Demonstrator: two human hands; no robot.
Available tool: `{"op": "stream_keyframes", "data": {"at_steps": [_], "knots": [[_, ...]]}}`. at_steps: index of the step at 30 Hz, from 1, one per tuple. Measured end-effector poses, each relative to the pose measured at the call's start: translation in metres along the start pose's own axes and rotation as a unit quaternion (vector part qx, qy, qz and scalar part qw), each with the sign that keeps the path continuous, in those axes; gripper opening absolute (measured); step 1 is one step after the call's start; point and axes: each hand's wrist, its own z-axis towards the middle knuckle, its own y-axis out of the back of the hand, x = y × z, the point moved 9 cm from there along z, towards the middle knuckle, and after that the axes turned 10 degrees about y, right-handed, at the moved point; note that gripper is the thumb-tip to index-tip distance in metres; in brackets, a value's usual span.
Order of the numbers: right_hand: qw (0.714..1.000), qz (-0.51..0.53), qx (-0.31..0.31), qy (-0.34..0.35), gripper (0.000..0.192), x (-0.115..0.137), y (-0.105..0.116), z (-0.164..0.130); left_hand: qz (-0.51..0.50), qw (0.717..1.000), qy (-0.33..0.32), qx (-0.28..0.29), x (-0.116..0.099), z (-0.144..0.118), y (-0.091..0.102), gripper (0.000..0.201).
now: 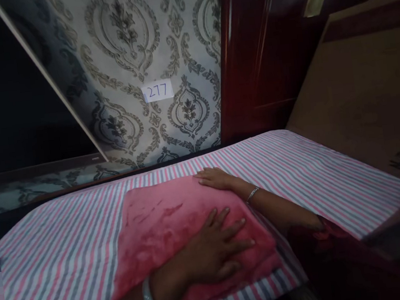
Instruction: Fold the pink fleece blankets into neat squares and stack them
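A pink plush cloth (pixel 157 217) lies in a roughly square shape on a striped sheet (pixel 73 246). Its pile shows darker red patches towards the near side. My left hand (pixel 214 249) rests flat on the right part of the cloth, fingers spread, with a wide bangle on the wrist. At the far right edge of the cloth lies my right hand (pixel 215 178), palm down and fingers stretched out, a thin bracelet on its wrist. Neither hand grips anything.
A dark screen (pixel 24 102) stands at the left. Patterned wallpaper (pixel 123 43) bears a paper label (pixel 157 91) reading 277. A dark red door or panel (pixel 254 57) is behind, and a large cardboard box (pixel 367 97) stands at the right.
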Motion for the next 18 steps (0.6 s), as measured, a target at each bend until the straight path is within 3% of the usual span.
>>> {"op": "stream_keyframes", "data": {"at_steps": [5, 10, 15, 18], "knots": [[0.999, 0.008, 0.007, -0.050, 0.061, -0.031, -0.005, 0.015, -0.015, 1.000, 0.007, 0.012, 0.002, 0.001, -0.001, 0.061], [0.998, 0.000, 0.003, -0.065, 0.059, -0.031, -0.004, 0.013, -0.008, 1.000, 0.002, 0.000, 0.001, 0.001, 0.000, 0.057], [0.997, -0.031, -0.009, -0.071, 0.063, -0.009, 0.025, 0.003, 0.026, 0.999, -0.009, -0.022, 0.001, 0.003, 0.002, 0.059], [0.998, -0.059, -0.028, 0.007, 0.056, 0.034, 0.044, -0.001, 0.035, 0.998, -0.020, -0.045, -0.008, 0.002, 0.010, 0.059]]}}
